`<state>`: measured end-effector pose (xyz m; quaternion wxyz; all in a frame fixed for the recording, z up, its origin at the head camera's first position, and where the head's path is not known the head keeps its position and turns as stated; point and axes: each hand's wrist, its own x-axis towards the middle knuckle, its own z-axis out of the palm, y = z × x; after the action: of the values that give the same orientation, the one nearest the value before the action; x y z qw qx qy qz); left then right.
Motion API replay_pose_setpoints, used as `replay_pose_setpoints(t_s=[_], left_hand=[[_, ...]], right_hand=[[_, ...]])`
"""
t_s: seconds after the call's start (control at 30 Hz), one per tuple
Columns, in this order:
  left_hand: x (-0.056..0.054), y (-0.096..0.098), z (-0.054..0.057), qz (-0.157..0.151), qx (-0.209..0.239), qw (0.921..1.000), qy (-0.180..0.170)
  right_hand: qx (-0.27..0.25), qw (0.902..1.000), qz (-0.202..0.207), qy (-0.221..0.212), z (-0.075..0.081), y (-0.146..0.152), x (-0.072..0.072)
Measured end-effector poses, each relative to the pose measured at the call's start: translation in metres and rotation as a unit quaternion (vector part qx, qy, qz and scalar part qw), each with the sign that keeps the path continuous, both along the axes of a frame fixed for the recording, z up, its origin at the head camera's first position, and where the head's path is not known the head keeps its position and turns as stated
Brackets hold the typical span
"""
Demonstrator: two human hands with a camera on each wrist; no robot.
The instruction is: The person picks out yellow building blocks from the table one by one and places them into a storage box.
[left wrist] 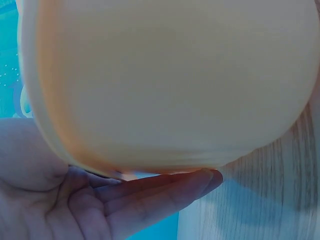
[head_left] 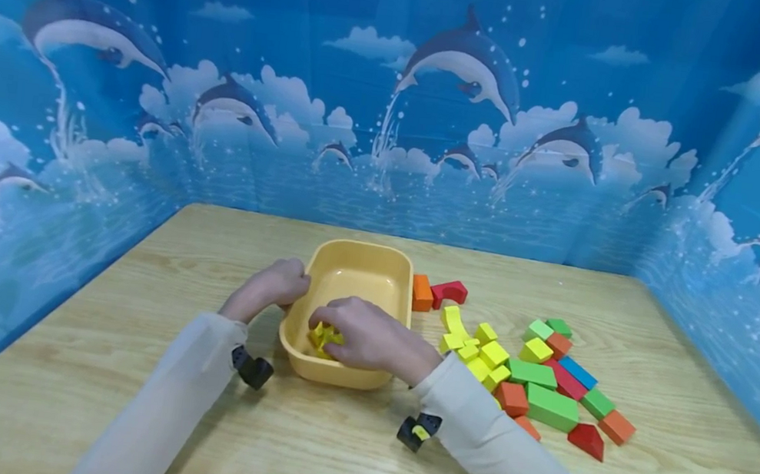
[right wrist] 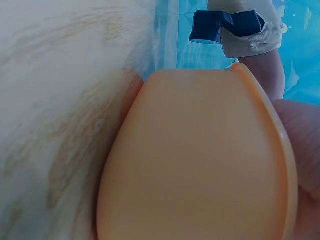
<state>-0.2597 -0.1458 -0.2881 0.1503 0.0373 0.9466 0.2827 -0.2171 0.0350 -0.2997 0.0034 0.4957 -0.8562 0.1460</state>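
A pale orange plastic tub (head_left: pixel 345 375) stands on the table, with yellow toy blocks (head_left: pixel 325 337) at its near left corner. At the tub's left side my left hand (head_left: pixel 274 285) holds the rim. In the left wrist view its fingers (left wrist: pixel 155 200) lie along the outer wall, and the thumb tip is hidden. Reaching over the right side into the tub, my right hand (head_left: pixel 366 334) has its fingers and thumb curled about yellow blocks. The right wrist view shows mainly the tub's outer wall (right wrist: pixel 195 155), and most of the right hand's fingers are out of sight.
Right of the tub lies a loose group of yellow blocks (head_left: pixel 494 355), beside green blocks (head_left: pixel 551 407) and red, orange and blue ones. An orange block (head_left: pixel 422 293) and a red arch (head_left: pixel 448 293) sit by the tub's right wall. A dolphin-print curtain (head_left: pixel 379 113) encloses the table.
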Motion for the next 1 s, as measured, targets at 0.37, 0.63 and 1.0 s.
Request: replay_pose_setpoints(t_s=[0.37,0.63,1.0], left_hand=[[0.0,0.0,0.0,-0.001,0.002,1.0,-0.003],[0.0,-0.001,-0.001,0.0,-0.004,1.0,-0.005],[-0.001,0.0,-0.001,0.002,-0.006,0.9999,-0.009]], right_hand=[[-0.01,0.9995,-0.031,0.006,0.002,0.012,-0.005],[-0.031,0.9977,-0.061,0.001,0.011,0.043,-0.011],[-0.028,0.9942,-0.102,0.018,0.019,0.104,-0.001]])
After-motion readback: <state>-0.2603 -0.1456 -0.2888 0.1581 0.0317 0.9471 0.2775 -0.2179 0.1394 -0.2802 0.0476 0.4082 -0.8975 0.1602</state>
